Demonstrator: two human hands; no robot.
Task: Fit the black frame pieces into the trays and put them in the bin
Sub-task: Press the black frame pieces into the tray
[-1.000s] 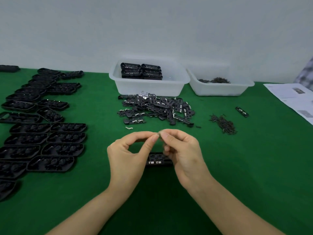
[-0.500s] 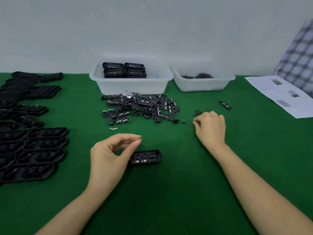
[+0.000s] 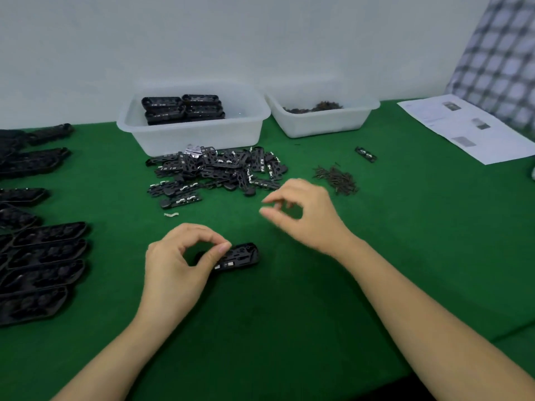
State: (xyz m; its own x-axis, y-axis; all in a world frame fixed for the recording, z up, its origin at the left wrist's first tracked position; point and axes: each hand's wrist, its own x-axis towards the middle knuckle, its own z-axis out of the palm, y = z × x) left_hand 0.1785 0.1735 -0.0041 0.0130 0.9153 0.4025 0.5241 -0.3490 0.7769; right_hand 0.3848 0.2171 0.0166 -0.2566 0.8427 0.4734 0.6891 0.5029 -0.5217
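Observation:
One black tray (image 3: 243, 254) lies on the green mat in front of me. My left hand (image 3: 179, 264) hovers at its left end, thumb and forefinger tips pinched together, seemingly on a tiny part too small to see. My right hand (image 3: 307, 215) is in the air to the right and farther back, blurred, fingers curled, thumb and forefinger slightly apart. Loose black frame pieces (image 3: 220, 172) lie heaped behind the hands. The white bin (image 3: 197, 137) behind the heap holds stacked filled trays (image 3: 182, 108).
Several empty black trays (image 3: 43, 256) line the left side. A second white bin (image 3: 321, 123) holds small dark bits. A pile of dark pins (image 3: 337, 179), a lone frame piece (image 3: 365, 154) and a printed sheet (image 3: 463, 128) lie to the right. A silver clip (image 3: 171, 214) lies near the heap.
The hands parted from a shared pinch. My right hand reached to the pin pile and is now moving back left. My left hand lowered to the tray's left end, still pinched.

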